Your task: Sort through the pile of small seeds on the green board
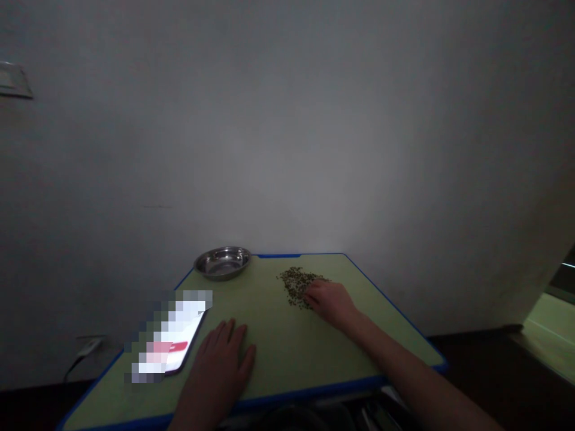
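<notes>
Small dark seeds or beans [294, 287] lie spread in a loose patch on a pale green table [269, 359] with a blue edge. Over the right side of that patch is my right hand [330, 302], its fingers bent down and pinched together among the seeds. Whatever sits between the fingertips is too small to make out. My left hand [222, 359] rests flat on the table near the front, fingers stretched out and holding nothing. Left of it lies a tablet or phone [191, 335] with a lit screen, partly blurred out.
A shallow steel bowl [223, 263] stands at the table's back left corner. Behind the table rises a plain grey wall [287, 149]. A plug with a cable [87, 350] is low on the wall at left, and a switch plate [13, 79] is higher up.
</notes>
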Action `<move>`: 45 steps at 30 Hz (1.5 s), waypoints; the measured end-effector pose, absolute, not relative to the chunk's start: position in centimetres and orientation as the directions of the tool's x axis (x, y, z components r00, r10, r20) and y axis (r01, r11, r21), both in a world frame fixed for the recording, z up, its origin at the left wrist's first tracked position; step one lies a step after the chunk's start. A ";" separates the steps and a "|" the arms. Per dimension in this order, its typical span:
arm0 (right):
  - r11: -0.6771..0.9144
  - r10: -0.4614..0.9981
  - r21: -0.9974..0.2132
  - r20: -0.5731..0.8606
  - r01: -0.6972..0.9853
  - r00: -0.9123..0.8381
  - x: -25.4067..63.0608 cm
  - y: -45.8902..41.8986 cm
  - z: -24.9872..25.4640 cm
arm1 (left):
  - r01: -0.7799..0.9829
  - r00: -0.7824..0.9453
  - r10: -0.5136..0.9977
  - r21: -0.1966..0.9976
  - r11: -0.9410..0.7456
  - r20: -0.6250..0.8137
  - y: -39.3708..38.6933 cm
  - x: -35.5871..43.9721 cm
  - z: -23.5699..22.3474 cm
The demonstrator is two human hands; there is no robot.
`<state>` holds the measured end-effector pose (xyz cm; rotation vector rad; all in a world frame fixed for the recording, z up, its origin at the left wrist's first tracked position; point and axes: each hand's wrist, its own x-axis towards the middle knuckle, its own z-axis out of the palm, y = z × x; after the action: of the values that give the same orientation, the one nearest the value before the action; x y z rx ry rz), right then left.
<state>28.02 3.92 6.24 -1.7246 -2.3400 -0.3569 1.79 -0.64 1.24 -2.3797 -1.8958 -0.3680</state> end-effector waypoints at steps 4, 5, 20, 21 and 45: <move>0.319 0.891 0.176 0.278 0.931 -0.358 27.0 3.7 4.8 | 0.969 0.210 0.954 0.085 -0.232 0.212 -0.7 1.9 1.4; 0.331 0.885 0.195 0.274 0.923 -0.376 26.9 3.6 4.5 | 0.970 0.209 0.956 0.081 -0.229 0.204 -0.8 2.0 1.4; 0.487 0.724 0.299 0.388 0.821 -0.571 28.2 -0.5 2.7 | 0.967 0.207 0.954 0.102 -0.233 0.215 -1.0 2.0 1.5; 0.487 0.718 0.292 0.403 0.823 -0.568 28.4 -0.6 2.8 | 0.966 0.209 0.954 0.106 -0.236 0.216 -1.1 2.0 1.5; 0.383 0.916 -0.652 0.174 0.654 -0.362 27.8 -0.4 3.9 | 0.942 0.251 0.922 0.144 -0.303 0.295 -1.0 1.7 1.3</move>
<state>27.81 -0.43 3.91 -1.3451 -2.1274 0.6637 1.72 -1.02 1.26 -2.4356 -1.8162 -0.5048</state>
